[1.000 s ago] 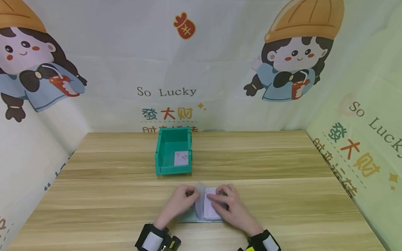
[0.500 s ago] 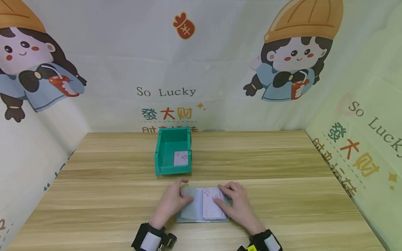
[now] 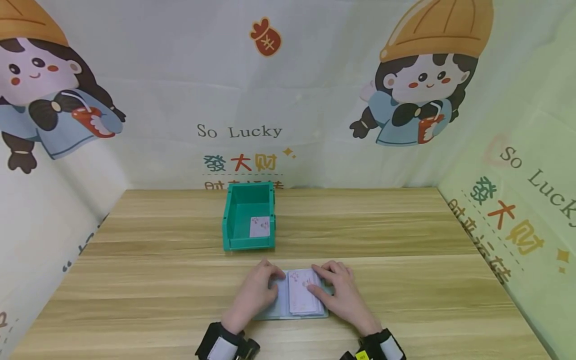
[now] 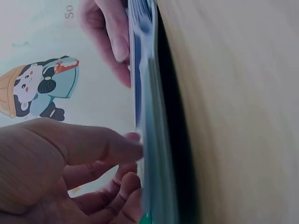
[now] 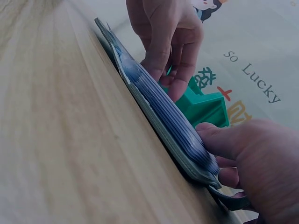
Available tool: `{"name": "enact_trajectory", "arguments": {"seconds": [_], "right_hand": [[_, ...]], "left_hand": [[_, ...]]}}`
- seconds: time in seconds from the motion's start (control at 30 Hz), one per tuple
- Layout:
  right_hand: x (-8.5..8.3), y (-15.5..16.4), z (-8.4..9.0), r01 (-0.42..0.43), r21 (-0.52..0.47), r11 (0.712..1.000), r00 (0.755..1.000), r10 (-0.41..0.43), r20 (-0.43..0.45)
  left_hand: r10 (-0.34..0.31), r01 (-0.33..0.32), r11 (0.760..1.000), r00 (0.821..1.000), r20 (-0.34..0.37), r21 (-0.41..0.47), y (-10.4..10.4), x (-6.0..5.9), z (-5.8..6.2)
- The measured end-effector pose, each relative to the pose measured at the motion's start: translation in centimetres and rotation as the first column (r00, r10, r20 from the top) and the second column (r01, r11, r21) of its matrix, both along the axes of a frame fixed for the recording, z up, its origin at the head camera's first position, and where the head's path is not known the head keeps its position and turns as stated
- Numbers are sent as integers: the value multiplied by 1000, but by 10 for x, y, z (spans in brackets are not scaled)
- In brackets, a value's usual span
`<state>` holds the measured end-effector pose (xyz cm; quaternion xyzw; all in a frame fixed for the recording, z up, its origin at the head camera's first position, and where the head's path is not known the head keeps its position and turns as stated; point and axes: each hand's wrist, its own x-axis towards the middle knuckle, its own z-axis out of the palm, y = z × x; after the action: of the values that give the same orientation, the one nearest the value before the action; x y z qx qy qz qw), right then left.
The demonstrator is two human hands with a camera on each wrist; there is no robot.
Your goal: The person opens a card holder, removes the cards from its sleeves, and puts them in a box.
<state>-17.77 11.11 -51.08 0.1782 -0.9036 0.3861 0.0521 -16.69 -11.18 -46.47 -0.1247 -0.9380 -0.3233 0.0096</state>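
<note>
Steadying, seemingly, the card holder (image 3: 283, 303) beneath it, the right hand (image 3: 338, 290) lies spread; the left hand (image 3: 254, 292) touches alongside, loosely curved.

Soft, even light fills the head view, with faint grey shading on the backdrop (image 3: 315, 105) beyond the hands (image 3: 254, 293). The wrist views look dimmer; there the counter (image 4: 247, 121) blurs, and dark shadow edges the booklet (image 5: 169, 113) beside the hands.
</note>
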Motion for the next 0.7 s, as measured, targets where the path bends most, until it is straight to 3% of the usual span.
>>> {"name": "enact_trajectory", "arguments": {"seconds": [0.1,0.7], "right_hand": [[0,0,-1,-10,-6,1000,1000,10,-13],[1,-1,2,-21,38,999,1000,21,-5]], "left_hand": [[-19,19,999,1000,3,26,2,1,-3],[2,-19,992,991,133,126,4,-3,-6]]}}
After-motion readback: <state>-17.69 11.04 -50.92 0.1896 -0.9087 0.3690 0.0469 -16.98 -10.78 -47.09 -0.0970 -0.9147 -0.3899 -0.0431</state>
